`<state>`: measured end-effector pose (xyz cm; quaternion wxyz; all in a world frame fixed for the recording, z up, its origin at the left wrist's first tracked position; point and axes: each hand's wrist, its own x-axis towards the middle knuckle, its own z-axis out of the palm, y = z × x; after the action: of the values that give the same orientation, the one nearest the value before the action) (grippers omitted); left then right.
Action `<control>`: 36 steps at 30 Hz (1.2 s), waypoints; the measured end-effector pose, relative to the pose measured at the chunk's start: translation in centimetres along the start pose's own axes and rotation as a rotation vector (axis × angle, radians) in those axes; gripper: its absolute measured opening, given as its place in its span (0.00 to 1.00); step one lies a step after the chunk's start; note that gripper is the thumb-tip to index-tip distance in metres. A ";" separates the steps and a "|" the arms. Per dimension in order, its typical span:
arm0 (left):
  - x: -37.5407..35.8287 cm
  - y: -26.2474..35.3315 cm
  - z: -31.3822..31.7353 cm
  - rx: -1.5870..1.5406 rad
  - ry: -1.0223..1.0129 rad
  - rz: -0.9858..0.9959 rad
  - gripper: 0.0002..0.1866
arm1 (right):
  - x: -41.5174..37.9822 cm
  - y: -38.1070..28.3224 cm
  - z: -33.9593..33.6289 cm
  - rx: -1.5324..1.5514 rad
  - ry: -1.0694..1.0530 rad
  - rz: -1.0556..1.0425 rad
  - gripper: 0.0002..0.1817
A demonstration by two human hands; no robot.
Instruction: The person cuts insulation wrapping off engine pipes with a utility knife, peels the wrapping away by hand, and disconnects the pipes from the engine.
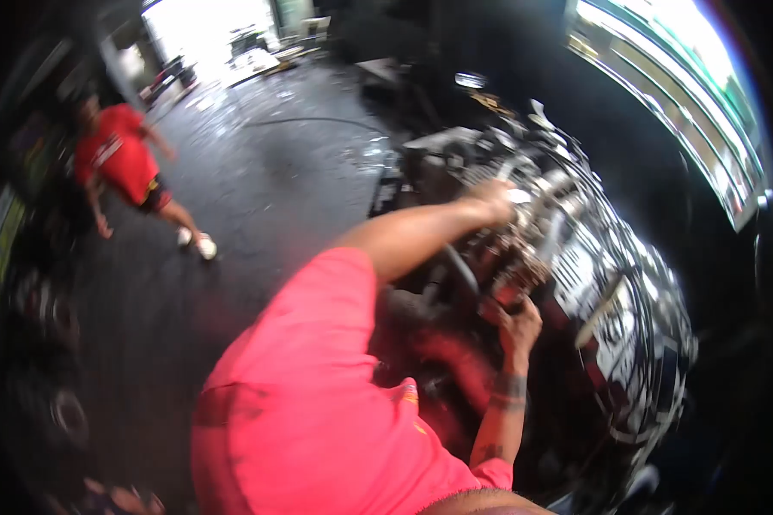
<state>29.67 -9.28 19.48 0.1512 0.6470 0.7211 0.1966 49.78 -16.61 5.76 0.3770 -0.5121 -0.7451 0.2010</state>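
Note:
The view is tilted and motion-blurred. Both my arms reach out of a pink shirt into a shiny engine of chrome and metal parts. My left hand rests with curled fingers on a bright metal part at the engine's top; blur hides whether it grips. My right hand, on a forearm with dark tattoo bands, is lower, its fingers closed around a dark part beside a black hose.
Another person in a red shirt and white shoes walks on the wet dark floor at the left. Bright openings show at the top left and along the right. Dark clutter lines the left edge.

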 end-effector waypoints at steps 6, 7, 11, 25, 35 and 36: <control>2.2 1.0 2.8 0.250 0.063 0.053 0.11 | 0.2 1.5 0.2 0.048 -0.058 0.010 0.24; 1.5 1.0 3.0 0.307 0.036 0.129 0.11 | 0.3 2.4 0.7 0.065 -0.041 0.003 0.23; -0.3 0.3 4.0 -0.097 0.108 -0.045 0.13 | 0.4 2.3 0.7 0.118 -0.098 0.099 0.25; 5.1 1.0 -3.2 0.753 -0.017 0.370 0.12 | -0.6 -0.1 -1.1 -0.023 -0.013 0.023 0.28; 7.9 1.4 -7.5 0.906 -0.125 0.557 0.14 | 0.0 0.9 -0.9 0.255 -0.017 0.071 0.32; 8.8 0.4 -6.6 0.863 -0.106 0.565 0.14 | 0.0 1.4 -0.5 0.243 -0.045 0.098 0.33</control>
<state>25.92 -1.10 25.76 -0.1521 0.8291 0.5249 -0.1184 51.02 -16.11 5.17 0.4092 -0.4938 -0.6976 0.3195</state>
